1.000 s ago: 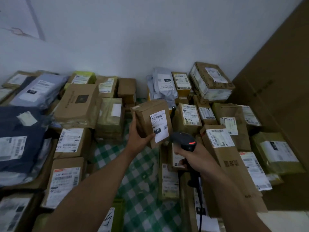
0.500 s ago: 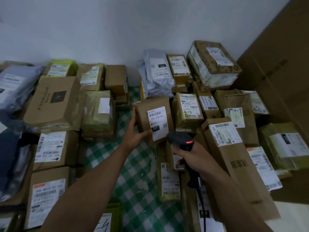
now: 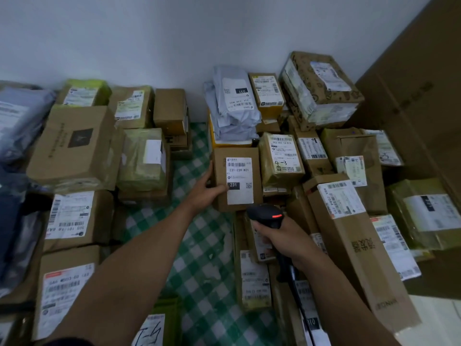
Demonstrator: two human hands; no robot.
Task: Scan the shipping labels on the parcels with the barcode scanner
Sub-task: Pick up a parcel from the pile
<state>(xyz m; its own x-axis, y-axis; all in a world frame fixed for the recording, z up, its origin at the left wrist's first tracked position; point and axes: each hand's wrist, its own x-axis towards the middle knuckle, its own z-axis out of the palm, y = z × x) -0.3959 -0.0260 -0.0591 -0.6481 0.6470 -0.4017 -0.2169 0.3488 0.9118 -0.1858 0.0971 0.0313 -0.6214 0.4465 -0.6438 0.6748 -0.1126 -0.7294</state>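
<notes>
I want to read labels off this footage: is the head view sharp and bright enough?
Head view: dim, flat light, no glare; the label on the box the left hand holds reads clearly; parcels at the left edge blur and bend.

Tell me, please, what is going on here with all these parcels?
A person is scanning them one by one. The left hand holds a small box, its label facing the camera. The right hand grips the scanner, red light on, just below that label. More parcels are stacked on both sides of a green checked cloth.
</notes>
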